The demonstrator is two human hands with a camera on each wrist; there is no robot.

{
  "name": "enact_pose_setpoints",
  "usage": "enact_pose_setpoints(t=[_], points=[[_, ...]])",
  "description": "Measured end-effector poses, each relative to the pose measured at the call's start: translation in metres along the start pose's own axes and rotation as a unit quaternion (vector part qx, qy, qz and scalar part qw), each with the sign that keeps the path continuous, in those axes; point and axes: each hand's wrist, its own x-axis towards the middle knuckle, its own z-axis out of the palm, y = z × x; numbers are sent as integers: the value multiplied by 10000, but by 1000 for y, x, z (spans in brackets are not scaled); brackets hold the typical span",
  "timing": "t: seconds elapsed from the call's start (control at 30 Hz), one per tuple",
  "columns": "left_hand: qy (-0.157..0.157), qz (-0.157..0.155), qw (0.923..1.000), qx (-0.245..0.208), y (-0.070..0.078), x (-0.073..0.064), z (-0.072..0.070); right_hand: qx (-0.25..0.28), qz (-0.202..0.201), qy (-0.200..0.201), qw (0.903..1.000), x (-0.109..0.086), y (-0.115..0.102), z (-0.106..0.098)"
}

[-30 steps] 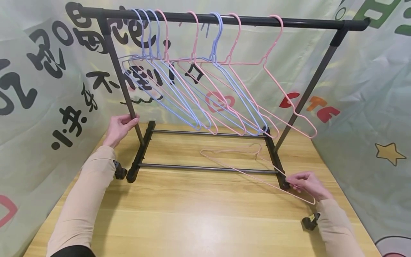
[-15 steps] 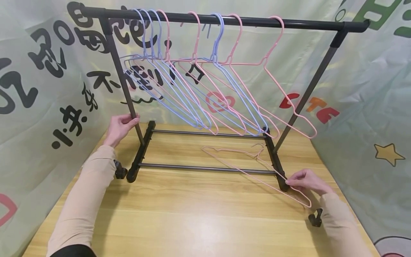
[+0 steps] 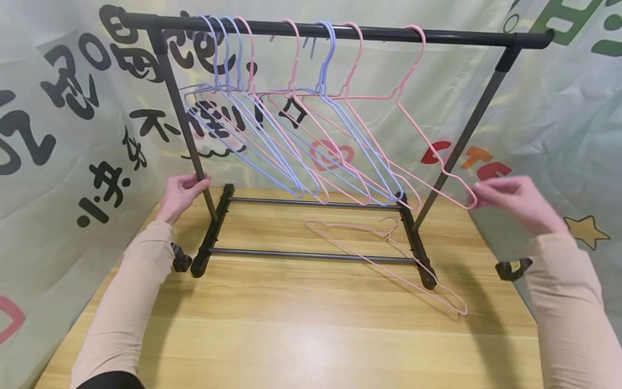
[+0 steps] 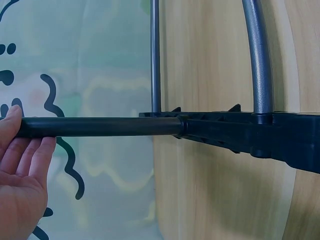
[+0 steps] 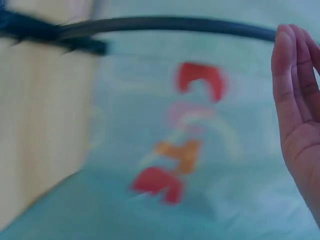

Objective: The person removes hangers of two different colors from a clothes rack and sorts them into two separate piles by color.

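Note:
In the head view my left hand grips the lower part of the black rack's left post. The left wrist view shows its thumb and fingers on opposite sides of that post. My right hand is raised at the right, fingertips right at the lower corner of the rightmost pink clothes hanger. In the right wrist view its fingers are straight and close together, and no hanger shows there. Another pink hanger lies across the right end of the rack's base.
Several blue and pink hangers hang from the top bar, bunched toward the left and middle. The base has two crossbars above the wooden table. Printed cloth surrounds the table at the back and sides.
My right hand has let go of the pink hanger on the table and risen to the hanging one's corner. The lying hanger has settled slightly. My left hand stays on the post.

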Motion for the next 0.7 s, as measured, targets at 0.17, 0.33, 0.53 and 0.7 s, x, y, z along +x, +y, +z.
enact_pose_setpoints(t=[0.17, 0.33, 0.53, 0.7], points=[[25, 17, 10000, -49, 3, -2, 0, 109, -272, -283, 9992, 26, -55, -4], [36, -33, 10000, 33, 5, -5, 0, -30, -345, -638, 9974, 45, -87, 4], [47, -69, 9997, 215, 7, -6, 1, -145, -183, -638, 9977, 55, -99, 13], [77, -31, 9997, 237, 7, -6, 0, -104, -398, -751, 9963, 59, -101, 18]])
